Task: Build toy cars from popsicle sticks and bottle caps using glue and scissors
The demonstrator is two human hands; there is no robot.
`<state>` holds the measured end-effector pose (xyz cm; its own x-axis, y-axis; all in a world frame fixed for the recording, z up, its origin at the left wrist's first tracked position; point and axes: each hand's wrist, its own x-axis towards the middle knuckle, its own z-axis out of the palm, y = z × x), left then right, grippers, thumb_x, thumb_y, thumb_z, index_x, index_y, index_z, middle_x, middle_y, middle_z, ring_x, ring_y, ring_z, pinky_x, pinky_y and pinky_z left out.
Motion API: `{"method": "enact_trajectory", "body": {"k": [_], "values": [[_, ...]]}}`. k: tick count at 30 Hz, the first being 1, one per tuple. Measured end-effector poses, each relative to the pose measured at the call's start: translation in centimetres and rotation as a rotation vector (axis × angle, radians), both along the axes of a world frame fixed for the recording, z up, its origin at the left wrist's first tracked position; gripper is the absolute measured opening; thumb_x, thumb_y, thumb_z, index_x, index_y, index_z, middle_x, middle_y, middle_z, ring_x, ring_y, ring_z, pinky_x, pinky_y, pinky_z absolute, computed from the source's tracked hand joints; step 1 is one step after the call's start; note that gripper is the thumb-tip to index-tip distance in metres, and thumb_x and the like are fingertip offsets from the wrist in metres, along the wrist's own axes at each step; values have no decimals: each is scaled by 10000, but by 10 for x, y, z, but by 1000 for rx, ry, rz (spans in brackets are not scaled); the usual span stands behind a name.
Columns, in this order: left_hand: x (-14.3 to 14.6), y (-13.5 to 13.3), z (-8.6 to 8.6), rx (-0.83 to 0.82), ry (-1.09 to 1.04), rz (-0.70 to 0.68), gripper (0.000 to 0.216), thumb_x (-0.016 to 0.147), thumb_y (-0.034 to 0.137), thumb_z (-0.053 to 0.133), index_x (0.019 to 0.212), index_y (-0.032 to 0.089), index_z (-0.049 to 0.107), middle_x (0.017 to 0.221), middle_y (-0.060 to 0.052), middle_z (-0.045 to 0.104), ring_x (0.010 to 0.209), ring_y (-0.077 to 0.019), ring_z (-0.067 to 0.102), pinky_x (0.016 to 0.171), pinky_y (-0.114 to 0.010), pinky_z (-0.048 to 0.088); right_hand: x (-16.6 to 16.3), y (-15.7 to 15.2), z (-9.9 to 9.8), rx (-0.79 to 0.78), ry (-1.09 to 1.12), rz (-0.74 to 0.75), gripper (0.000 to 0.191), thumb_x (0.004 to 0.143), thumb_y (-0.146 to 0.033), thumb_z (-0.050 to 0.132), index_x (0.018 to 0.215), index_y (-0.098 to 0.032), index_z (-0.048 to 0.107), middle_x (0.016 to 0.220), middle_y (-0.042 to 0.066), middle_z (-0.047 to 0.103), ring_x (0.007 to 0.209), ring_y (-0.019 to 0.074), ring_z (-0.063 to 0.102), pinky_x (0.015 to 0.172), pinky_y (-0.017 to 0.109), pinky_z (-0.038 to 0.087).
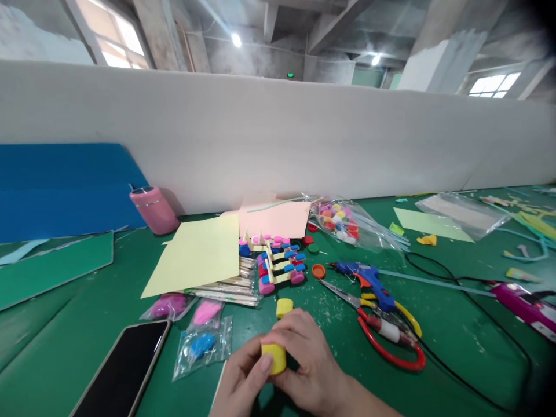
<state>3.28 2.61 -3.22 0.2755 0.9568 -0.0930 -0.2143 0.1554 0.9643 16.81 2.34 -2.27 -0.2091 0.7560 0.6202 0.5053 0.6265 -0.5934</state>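
Note:
Both my hands meet low in the middle of the view over the green table (456, 341). A small yellow cap (274, 357) is pinched between them: my left hand (241, 382) presses its thumb on the cap's front, and my right hand (306, 362) curls its fingers round the cap's top and right side. Another yellow cap (284, 307) lies on the table just beyond my fingers. Further back stand small cars of wooden sticks with pink and blue cap wheels (278, 263).
A phone (124, 370) lies at the lower left beside bags of pink and blue caps (202, 341). Red-handled scissors (382, 330), a blue glue gun (369, 281) with its black cord, an orange cap (318, 270), yellow paper (195, 255), a bag of caps (343, 223) and a pink bottle (153, 209) surround me.

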Motion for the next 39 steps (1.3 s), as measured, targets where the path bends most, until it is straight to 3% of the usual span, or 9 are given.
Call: {"method": "enact_trajectory", "body": {"k": [4,10,17,23,27,32,36,39], "values": [[2,2,2,-24,57,-6,207,675,341,648,764,156,673,710,-38,636,718,-183,555,709,-295,437,-1,-2,0,-48,4,27,226,796,-334,507,979,-214,563,879,43,603,806,180,531,716,319,404],[0,4,3,100,195,0,144,647,296,681,674,166,625,614,15,568,618,-135,514,578,-212,418,-2,-5,-2,-16,-27,12,222,791,-250,513,1005,-214,563,905,38,607,812,172,532,725,320,395],[0,3,5,44,76,-28,188,737,339,586,752,161,642,704,-18,598,701,-155,514,681,-245,412,4,-4,-5,-23,17,-22,294,779,-401,573,1012,-223,581,899,44,610,826,186,530,729,336,404],[3,2,8,32,94,8,198,707,351,618,671,156,606,641,-5,545,645,-143,472,603,-224,387,7,-4,-6,-48,-13,-49,248,769,-324,591,997,-227,605,885,39,594,823,192,520,729,347,412],[1,2,6,-37,24,22,327,777,443,486,657,166,611,621,-12,521,603,-146,450,568,-241,388,7,-4,-4,-83,93,8,293,728,-351,653,995,-239,612,875,26,589,828,181,516,753,337,418],[0,2,5,-142,-98,-91,222,700,369,616,727,153,657,677,-18,550,681,-151,468,628,-240,395,6,-3,-6,-147,163,96,280,740,-337,641,1001,-237,613,894,29,581,864,180,509,790,345,421],[1,2,7,-169,-118,-80,186,695,326,636,725,143,648,640,5,512,623,-115,433,584,-213,363,4,-4,-9,-146,170,82,371,728,-284,654,1084,-229,565,958,40,574,902,183,497,813,350,412],[2,2,6,-140,-88,-85,165,705,309,633,734,147,641,615,16,492,613,-113,432,577,-218,358,4,-4,-9,-136,147,69,296,742,-271,638,1033,-238,600,923,34,580,879,180,499,789,343,419]]}}
